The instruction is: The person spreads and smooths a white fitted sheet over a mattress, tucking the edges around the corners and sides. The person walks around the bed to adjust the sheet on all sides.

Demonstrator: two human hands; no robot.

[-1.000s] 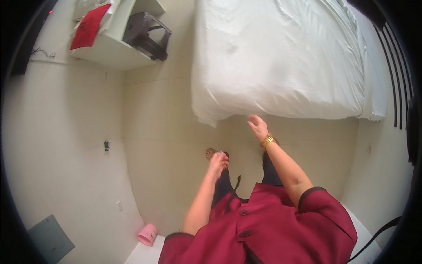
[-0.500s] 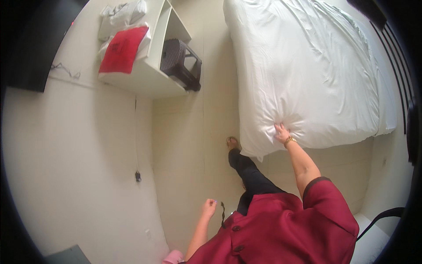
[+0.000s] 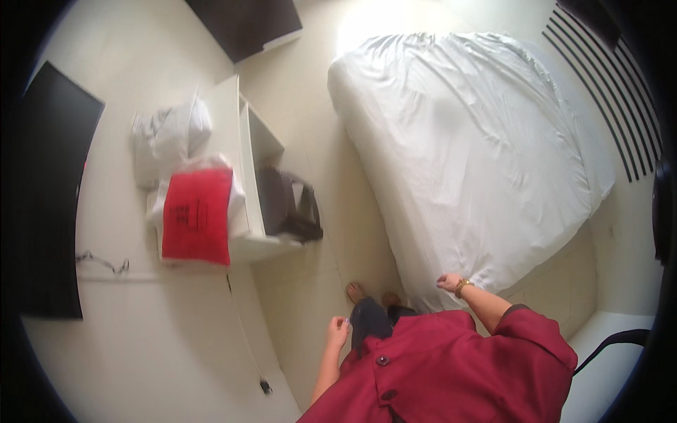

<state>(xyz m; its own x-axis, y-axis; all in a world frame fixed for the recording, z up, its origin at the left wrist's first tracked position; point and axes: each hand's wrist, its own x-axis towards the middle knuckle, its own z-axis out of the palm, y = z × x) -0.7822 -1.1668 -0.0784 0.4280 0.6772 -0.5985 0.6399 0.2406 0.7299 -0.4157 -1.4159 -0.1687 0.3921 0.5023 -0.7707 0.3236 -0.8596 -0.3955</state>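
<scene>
A white sheet (image 3: 458, 141) covers the bed, with creases running along its top and far edge. Over the bed's near corner is my right hand (image 3: 449, 282), a gold-coloured watch or bracelet (image 3: 462, 286) at its wrist. Its fingers are bent together, and the sheet beneath is not visibly gathered in them; contact with it is hard to judge. My left hand (image 3: 338, 330) hangs beside my leg, away from the bed. Its fingers are curled in, with nothing seen in them.
On the left, a white shelf unit (image 3: 243, 158) carries a red cushion or folded cloth (image 3: 197, 215) and white bundles (image 3: 169, 127). A dark brown plastic stool (image 3: 289, 204) sits in it. A black screen (image 3: 53, 190) hangs on the wall, and a plug (image 3: 265, 386) dangles from a cord.
My view has shifted, bringing the bed's far end and more wall into sight. My right hand has come off the pulled-in sheet, whose puckers have loosened. Both feet now show by the bed.
</scene>
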